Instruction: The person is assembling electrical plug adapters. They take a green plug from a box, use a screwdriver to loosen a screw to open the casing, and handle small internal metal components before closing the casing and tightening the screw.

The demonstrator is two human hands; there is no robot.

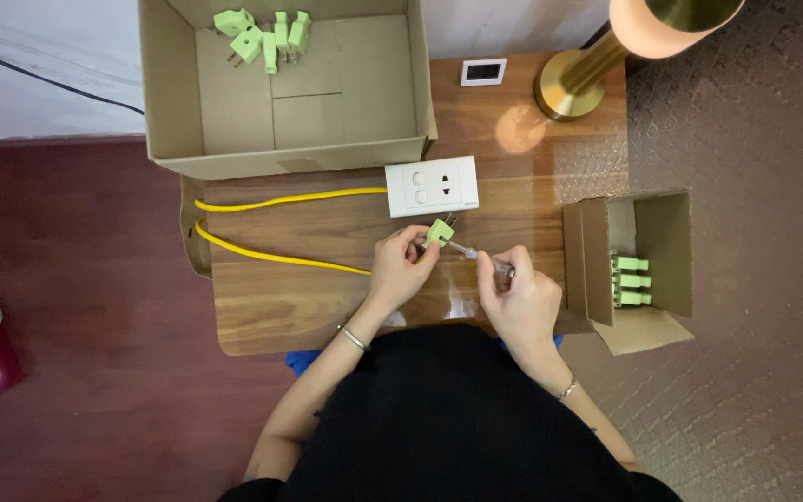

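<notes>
At the middle of the wooden table point(262, 307), the left hand point(397, 270) pinched a green plug point(439, 231), prongs pointing up and away toward the white socket plate point(431, 186) just beyond. The right hand point(518, 297) was closed on a slim screwdriver point(480, 257), its long axis slanting leftward so the tip met the plug. The large cardboard box point(169, 93) held several green plugs; the small box point(666, 251) held three more.

My wooden table point(327, 297) looks glossy; both boxes point(290, 93) are matt cardboard; the green plug point(439, 231) I pinch seems smooth plastic, the lamp base point(573, 88) brassy metal.
</notes>
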